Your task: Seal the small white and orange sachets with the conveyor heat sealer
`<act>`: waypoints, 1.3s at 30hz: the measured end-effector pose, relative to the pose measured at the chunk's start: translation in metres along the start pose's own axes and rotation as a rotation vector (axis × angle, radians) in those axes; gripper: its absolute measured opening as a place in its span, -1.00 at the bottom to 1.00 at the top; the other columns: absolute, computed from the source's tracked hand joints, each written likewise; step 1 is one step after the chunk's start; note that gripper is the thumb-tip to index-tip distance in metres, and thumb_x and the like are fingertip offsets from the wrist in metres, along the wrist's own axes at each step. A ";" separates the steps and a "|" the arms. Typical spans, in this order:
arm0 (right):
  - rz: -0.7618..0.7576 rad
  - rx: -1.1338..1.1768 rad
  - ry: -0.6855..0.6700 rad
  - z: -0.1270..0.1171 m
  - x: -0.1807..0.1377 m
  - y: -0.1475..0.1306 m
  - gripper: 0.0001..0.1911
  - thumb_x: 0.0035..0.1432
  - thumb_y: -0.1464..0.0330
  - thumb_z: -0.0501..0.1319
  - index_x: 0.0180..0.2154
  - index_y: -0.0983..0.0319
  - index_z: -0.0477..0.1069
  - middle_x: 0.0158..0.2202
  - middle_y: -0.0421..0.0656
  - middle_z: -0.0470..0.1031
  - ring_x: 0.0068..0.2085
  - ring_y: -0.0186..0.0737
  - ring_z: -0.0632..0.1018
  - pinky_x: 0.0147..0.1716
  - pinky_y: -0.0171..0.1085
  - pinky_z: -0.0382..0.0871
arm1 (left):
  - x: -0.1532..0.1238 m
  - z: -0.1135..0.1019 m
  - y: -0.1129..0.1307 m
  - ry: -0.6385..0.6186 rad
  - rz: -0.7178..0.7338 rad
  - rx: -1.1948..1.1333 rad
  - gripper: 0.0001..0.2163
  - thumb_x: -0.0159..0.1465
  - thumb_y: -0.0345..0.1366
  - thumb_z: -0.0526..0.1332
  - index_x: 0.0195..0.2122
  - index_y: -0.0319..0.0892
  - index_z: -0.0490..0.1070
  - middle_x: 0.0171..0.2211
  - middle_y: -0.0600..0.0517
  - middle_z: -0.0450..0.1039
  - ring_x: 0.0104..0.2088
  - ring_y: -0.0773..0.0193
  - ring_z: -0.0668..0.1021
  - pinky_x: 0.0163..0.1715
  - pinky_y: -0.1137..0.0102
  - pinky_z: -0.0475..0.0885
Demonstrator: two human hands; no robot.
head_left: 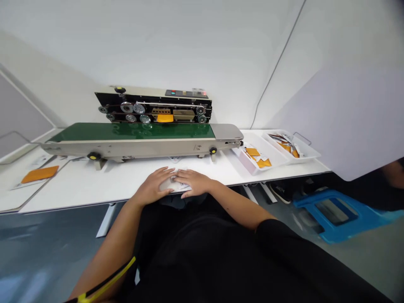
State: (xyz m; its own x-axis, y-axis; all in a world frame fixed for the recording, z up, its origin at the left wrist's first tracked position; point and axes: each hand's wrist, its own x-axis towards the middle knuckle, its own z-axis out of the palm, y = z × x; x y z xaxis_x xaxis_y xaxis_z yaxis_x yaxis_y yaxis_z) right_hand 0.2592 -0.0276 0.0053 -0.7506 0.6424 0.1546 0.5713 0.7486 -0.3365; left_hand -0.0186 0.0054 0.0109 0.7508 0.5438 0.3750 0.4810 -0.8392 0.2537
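Observation:
Both of my hands rest at the front edge of the white table (94, 185). My left hand (153, 184) lies flat with fingers spread on the left side of a small white packet (172, 184). My right hand (195, 182) presses flat on the packet's right side, fingers stretched toward the left hand. Most of the packet is hidden under my fingers. Just behind my hands stands a band sealing machine (154, 107) with a green conveyor belt (132, 131).
Two white trays (252, 166) (307, 153) with orange and white packets sit at the right. An orange packet (40, 174) lies on a tray at the far left. A blue stool (337, 214) stands on the floor to the right. A white wall rises behind.

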 end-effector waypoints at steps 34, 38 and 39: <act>0.431 1.092 0.784 -0.117 -0.016 0.042 -0.59 0.13 0.24 0.46 -0.04 0.24 0.45 -0.51 -0.30 0.51 -0.63 -0.43 0.38 -0.67 -0.46 0.21 | 0.003 0.006 0.003 -0.086 0.018 0.010 -0.34 0.29 0.14 0.35 0.37 0.02 0.40 0.35 -0.08 0.40 0.33 -0.14 0.46 0.37 -0.05 0.32; 0.576 0.925 1.165 -0.193 0.004 0.090 -0.84 0.32 0.36 0.31 -0.11 0.30 0.47 -0.62 -0.34 0.39 -0.65 -0.50 0.30 -0.67 -0.52 0.11 | 0.003 0.007 0.003 -0.076 0.002 -0.001 -0.33 0.27 0.13 0.37 0.37 0.04 0.39 0.35 -0.07 0.41 0.33 -0.14 0.46 0.37 -0.05 0.32; 0.626 0.902 1.217 -0.204 0.009 0.100 -0.91 0.34 0.40 0.28 -0.15 0.30 0.47 -0.62 -0.34 0.38 -0.65 -0.51 0.30 -0.66 -0.53 0.10 | 0.003 0.007 0.003 -0.074 0.003 -0.007 -0.33 0.27 0.14 0.38 0.37 0.04 0.40 0.35 -0.06 0.41 0.33 -0.14 0.47 0.37 -0.05 0.32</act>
State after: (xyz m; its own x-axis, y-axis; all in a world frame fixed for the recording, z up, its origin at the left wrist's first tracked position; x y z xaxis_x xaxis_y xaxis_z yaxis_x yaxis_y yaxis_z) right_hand 0.3767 0.0864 0.1624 0.4463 0.8609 0.2441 -0.0270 0.2856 -0.9580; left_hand -0.0119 0.0044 0.0068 0.7838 0.5388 0.3089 0.4755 -0.8406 0.2594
